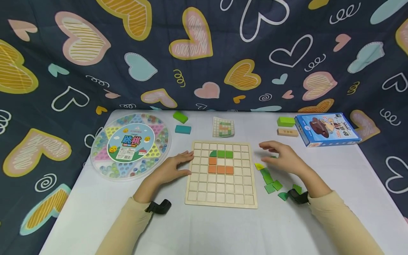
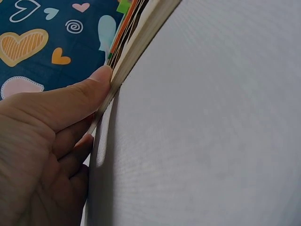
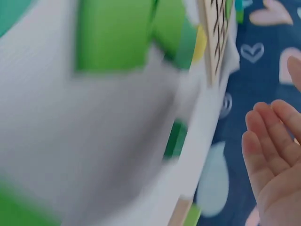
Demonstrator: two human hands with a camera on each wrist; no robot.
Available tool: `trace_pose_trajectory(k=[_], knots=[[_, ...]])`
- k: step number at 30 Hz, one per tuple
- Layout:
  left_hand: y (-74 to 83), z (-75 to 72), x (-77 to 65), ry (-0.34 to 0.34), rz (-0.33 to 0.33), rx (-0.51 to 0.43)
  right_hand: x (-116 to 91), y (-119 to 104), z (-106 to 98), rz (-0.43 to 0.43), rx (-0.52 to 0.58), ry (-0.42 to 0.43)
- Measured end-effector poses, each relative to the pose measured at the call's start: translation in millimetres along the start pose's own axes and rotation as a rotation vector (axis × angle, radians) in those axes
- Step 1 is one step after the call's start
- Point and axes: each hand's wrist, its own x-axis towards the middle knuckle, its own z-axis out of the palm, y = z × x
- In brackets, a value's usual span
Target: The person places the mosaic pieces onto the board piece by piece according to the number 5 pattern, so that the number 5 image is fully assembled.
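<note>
A square wooden grid board (image 1: 221, 189) lies on the table with a few green tiles (image 1: 221, 154) in a row and several orange tiles (image 1: 220, 170) below them. My left hand (image 1: 170, 168) rests at the board's left edge; in the left wrist view its thumb (image 2: 87, 96) touches the rim. To the right of the board my right hand (image 1: 282, 157) hovers with relaxed, spread fingers and nothing in them. Below and beside it lie loose green pieces (image 1: 266, 176) and a yellow-tipped piece (image 1: 259, 166). A dark green piece (image 3: 176, 139) shows in the right wrist view.
A small pattern card (image 1: 223, 127) lies behind the board. At the left is a round Chinese checkers set (image 1: 130, 145) with marbles. Green (image 1: 180, 117) and teal blocks (image 1: 183, 129) stand near it. A blue box (image 1: 328, 129), a green block (image 1: 285, 122) and a wooden block (image 1: 287, 132) sit back right.
</note>
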Motion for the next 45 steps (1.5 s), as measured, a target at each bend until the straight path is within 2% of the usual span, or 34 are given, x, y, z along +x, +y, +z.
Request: trace_pose_trajectory(k=[6, 11, 20, 27, 33, 38, 45], knots=[[1.0, -1.5, -0.7, -0.005, -0.005, -0.002, -31.5, 23.5, -19.1, 0.087, -0.009, 0.056], [0.6, -1.9, -1.1, 0.0, -0.009, 0.003, -41.6, 39.0, -21.4, 0.141, 0.013, 0.017], [-0.5, 1.9, -0.3, -0.003, 0.009, 0.003, -28.4, 55.0, -14.4, 0.176, 0.016, -0.069], [-1.7, 1.4, -0.1, 0.003, -0.009, 0.023, -15.5, 58.1, -8.9, 0.155, -0.111, -0.058], [-3.4, 1.8, 1.0, 0.004, 0.013, 0.03, -11.6, 57.6, -8.7, 0.154, -0.135, -0.048], [-3.1, 1.4, 0.4, 0.004, 0.011, 0.029, -10.0, 50.1, -8.2, 0.148, -0.102, -0.035], [-0.5, 0.2, 0.3, -0.005, 0.007, 0.024, -0.1, 24.9, -0.4, 0.113, 0.0, 0.019]])
